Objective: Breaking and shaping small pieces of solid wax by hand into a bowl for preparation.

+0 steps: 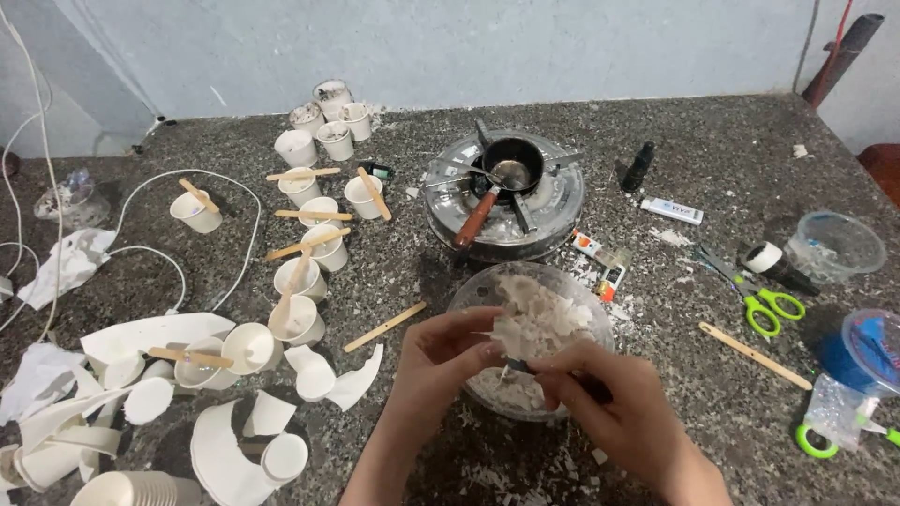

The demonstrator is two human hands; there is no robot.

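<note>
My left hand (441, 361) pinches a white wax chunk (511, 330) over a clear glass bowl (478, 295) filled with white wax pieces. My right hand (609, 403) is closed around a dark-handled tool, likely a knife, whose tip meets the chunk; the blade is mostly hidden. Both hands hover over the bowl's near rim, at the front of the granite counter (694, 122).
A small gas stove (553, 201) carries a little black pot with a wooden handle (478, 217). Several paper cups with wooden sticks (309, 245) stand at left, torn cups (225, 459) at front left. Green scissors (764, 305), a stick (755, 356) and plastic containers (834, 244) lie at right.
</note>
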